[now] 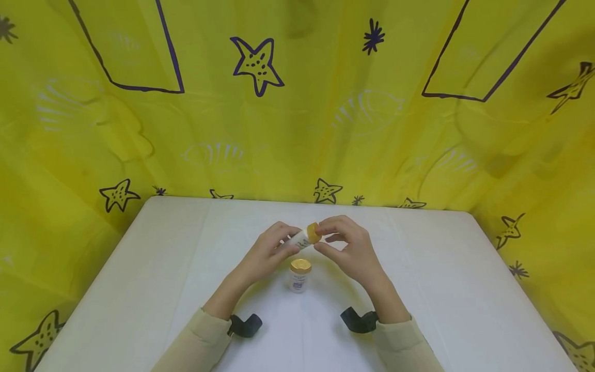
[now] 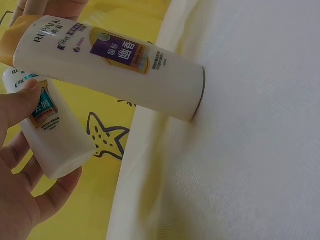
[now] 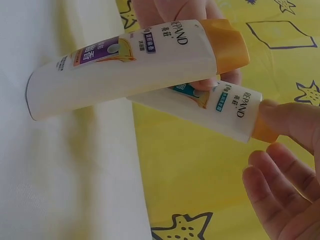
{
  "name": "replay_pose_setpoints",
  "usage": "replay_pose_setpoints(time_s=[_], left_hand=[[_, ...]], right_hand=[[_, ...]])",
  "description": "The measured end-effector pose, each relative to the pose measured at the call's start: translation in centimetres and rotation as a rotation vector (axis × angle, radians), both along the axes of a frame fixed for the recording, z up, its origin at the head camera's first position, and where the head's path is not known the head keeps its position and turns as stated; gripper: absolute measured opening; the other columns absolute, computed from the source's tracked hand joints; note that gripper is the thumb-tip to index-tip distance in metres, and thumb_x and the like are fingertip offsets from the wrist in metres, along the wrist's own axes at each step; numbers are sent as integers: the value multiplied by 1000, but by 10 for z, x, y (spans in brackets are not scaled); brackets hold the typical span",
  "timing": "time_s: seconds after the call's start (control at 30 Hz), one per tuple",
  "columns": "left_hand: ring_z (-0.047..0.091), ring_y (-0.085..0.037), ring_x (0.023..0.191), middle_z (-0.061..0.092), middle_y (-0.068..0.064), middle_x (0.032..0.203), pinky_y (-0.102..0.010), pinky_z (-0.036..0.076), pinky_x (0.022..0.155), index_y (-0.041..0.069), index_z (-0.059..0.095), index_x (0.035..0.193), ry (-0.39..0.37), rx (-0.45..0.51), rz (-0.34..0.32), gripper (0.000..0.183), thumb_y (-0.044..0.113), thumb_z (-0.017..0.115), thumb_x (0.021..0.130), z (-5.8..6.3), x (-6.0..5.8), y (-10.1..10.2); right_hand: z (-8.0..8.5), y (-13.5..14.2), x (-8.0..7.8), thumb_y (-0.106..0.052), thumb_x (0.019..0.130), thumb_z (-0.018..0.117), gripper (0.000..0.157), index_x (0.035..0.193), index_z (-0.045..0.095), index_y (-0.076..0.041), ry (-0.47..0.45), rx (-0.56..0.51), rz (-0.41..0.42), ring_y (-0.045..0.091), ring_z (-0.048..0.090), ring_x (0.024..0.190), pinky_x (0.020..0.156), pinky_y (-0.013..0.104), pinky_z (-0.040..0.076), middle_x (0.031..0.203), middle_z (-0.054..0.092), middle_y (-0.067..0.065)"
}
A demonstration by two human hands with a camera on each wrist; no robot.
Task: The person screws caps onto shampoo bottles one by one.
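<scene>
My left hand [image 1: 265,256] grips a small white bottle [image 1: 297,240] with a gold cap [image 1: 313,233], tilted above the table. Its teal label shows in the left wrist view, where the thumb presses on the front of the bottle [image 2: 55,140]. On the cap's end are the fingertips of my right hand [image 1: 350,248]; in the right wrist view one digit lies on the cap [image 3: 264,129] and other fingers curve below it. A second white bottle [image 1: 298,281], gold-capped with a purple label, stands upright on the table below the hands, touched by neither.
The white table [image 1: 232,217] reaches back to a yellow curtain [image 1: 297,129] printed with starfish and fish. Black wrist mounts [image 1: 246,325] sit on both wrists, at the cuffs of the beige sleeves [image 1: 197,341].
</scene>
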State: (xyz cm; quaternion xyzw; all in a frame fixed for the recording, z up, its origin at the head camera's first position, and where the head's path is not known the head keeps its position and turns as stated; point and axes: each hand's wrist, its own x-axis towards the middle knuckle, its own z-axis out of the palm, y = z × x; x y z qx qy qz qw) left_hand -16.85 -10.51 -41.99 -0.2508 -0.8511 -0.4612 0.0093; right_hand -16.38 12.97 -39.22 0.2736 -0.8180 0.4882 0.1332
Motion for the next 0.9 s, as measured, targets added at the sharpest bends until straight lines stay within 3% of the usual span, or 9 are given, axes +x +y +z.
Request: replay_pose_setpoints(time_s=[0.27, 0.9], left_hand=[[55, -13, 109, 59, 3, 114, -40, 53, 94, 20, 63, 125, 27, 14, -28, 29, 26, 66, 97, 1, 2, 1], [55, -13, 113, 59, 5, 115, -40, 52, 99, 20, 63, 126, -12, -12, 14, 30, 23, 67, 96, 3, 4, 2]], right_hand=[[0, -1, 1, -16, 81, 84, 18, 92, 70, -16, -10, 7, -22, 16, 65, 113, 87, 31, 58, 120, 70, -2], [-2, 0, 1, -12, 84, 81, 18, 100, 73, -15, 6, -13, -9, 15, 66, 104, 76, 34, 61, 112, 70, 1]])
